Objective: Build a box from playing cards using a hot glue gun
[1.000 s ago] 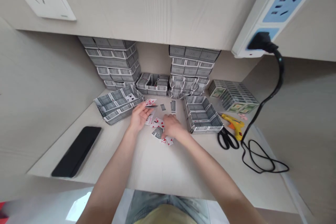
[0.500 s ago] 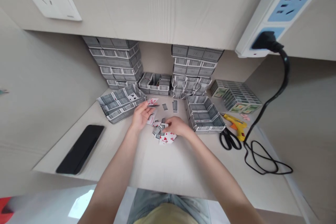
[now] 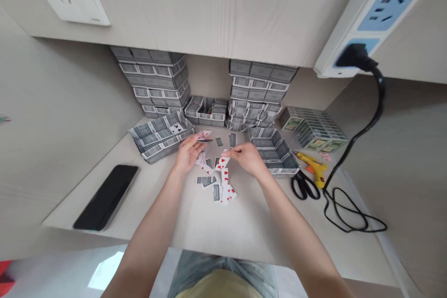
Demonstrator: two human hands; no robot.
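Observation:
My left hand (image 3: pixel 188 152) is closed on playing cards (image 3: pixel 205 135), held just right of the box made of cards (image 3: pixel 160 136) at the left. My right hand (image 3: pixel 246 156) pinches a card with red hearts (image 3: pixel 222 163) at its upper corner. Below it, several cards and cut card pieces (image 3: pixel 216 192) lie scattered on the table, some showing grey backs and others red hearts. Two small grey pieces lie farther back, one of them a grey strip (image 3: pixel 232 139). Beside my right hand stands another open card box (image 3: pixel 272 149).
Stacked card boxes rise at the back left (image 3: pixel 157 79) and back right (image 3: pixel 258 88), a small box (image 3: pixel 206 111) between them. Black scissors (image 3: pixel 304 185), a yellow glue gun (image 3: pixel 316 167) with its cord, and wrapped card packs (image 3: pixel 317 130) are at the right. A phone (image 3: pixel 106 198) lies left.
My right hand has lifted away from the pile, up and to the right, with a hearts card in it. The pile beneath is more spread out. My left hand stays nearly in place.

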